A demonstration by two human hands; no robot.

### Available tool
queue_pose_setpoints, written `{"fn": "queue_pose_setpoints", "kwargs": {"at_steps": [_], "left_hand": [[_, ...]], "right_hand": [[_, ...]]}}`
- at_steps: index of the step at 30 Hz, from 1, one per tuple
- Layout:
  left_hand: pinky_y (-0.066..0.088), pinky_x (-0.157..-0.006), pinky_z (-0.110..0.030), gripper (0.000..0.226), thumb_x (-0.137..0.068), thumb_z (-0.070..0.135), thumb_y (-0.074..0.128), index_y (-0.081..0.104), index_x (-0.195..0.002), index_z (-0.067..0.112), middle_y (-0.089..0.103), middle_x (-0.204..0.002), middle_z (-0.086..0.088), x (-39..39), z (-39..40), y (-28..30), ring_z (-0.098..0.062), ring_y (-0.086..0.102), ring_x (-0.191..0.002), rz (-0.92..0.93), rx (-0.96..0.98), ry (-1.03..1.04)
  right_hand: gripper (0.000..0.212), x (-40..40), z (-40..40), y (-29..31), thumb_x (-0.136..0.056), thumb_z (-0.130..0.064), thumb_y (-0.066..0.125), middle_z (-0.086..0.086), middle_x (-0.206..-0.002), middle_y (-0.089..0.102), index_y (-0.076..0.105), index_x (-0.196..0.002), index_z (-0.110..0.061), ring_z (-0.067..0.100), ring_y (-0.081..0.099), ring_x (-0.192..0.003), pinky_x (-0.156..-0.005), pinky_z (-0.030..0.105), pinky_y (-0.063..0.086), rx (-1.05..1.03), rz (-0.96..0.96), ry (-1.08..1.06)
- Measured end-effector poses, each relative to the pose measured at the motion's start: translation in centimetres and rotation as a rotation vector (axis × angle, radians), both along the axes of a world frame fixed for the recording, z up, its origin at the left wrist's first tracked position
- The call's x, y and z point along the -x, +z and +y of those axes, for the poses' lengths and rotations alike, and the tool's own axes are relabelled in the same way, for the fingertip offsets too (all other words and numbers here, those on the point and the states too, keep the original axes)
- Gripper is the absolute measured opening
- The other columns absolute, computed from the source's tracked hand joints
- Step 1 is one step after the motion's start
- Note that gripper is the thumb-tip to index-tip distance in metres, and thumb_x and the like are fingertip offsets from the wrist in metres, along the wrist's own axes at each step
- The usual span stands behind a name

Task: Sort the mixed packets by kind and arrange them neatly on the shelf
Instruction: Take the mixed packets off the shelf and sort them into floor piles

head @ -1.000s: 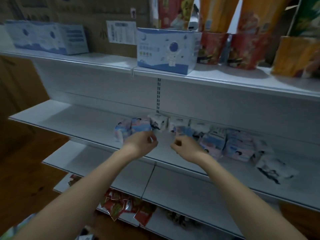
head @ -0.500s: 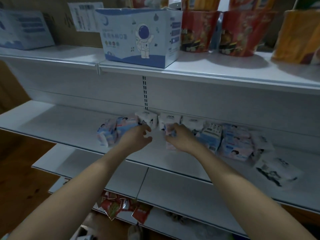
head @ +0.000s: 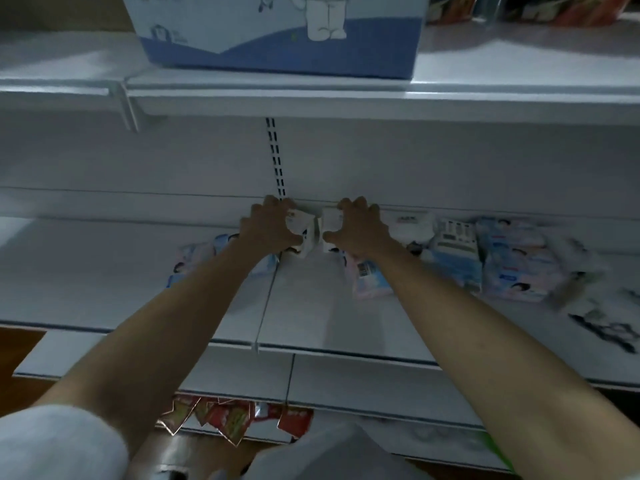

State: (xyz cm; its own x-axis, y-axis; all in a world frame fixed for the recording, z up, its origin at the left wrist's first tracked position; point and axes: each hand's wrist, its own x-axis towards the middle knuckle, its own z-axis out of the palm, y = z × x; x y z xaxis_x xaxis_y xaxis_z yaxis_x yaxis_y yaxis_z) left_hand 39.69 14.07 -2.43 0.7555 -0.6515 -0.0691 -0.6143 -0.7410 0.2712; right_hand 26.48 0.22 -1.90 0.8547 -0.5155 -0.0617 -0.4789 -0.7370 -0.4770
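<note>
Two hands: both reach to the back edge of the middle shelf [head: 311, 317], side by side, backs up.
Left hand [head: 273, 225]: fingers curled over a small white packet [head: 300, 233], gripping it from the left.
Right hand [head: 360, 228]: fingers bent over a second white packet [head: 330, 225], thumb at its front; the two packets touch between the hands.
Left of the hands: pale blue packets [head: 194, 261] lie flat, partly under the left forearm.
Right of the hands: a pink packet [head: 369, 280] under the right wrist, then white packs [head: 412, 225], blue packs [head: 457, 258] and a stack of blue-and-pink packets [head: 516, 258] toward the shelf's right edge; details blurred.
Upper shelf: a blue-and-white box [head: 277, 32] stands at its front edge.
Bottom shelf: red sachets [head: 228, 419] hang over the front edge.
</note>
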Motion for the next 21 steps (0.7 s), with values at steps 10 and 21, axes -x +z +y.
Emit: {"fn": "queue_pose_setpoints", "kwargs": {"at_steps": [10,21], "left_hand": [[0.042,-0.102,-0.051,0.103,-0.054,0.046,0.089,0.04,-0.143,0.029,0.024,-0.144,-0.01,-5.4,-1.5,-2.4,-0.031,0.022,-0.131,-0.053,-0.095,-0.279],[0.045,-0.096,-0.044,0.092,-0.058,0.036,0.089,0.049,-0.138,0.015,0.045,-0.141,-0.008,-4.7,-1.2,-2.8,-0.027,0.032,-0.13,-0.157,-0.043,-0.365]], "right_hand": [[0.09,-4.0,-0.8,-1.7,-0.076,-0.044,0.077,0.012,-0.151,0.021,0.028,-0.146,-0.018,0.037,0.018,-0.141,-0.106,0.059,0.034,0.271,0.235,-0.033],[0.081,-3.6,-1.5,-2.7,-0.077,-0.033,0.078,0.007,-0.149,0.034,0.036,-0.146,-0.023,0.033,0.025,-0.14,-0.107,0.055,0.036,0.204,0.175,0.008]]}}
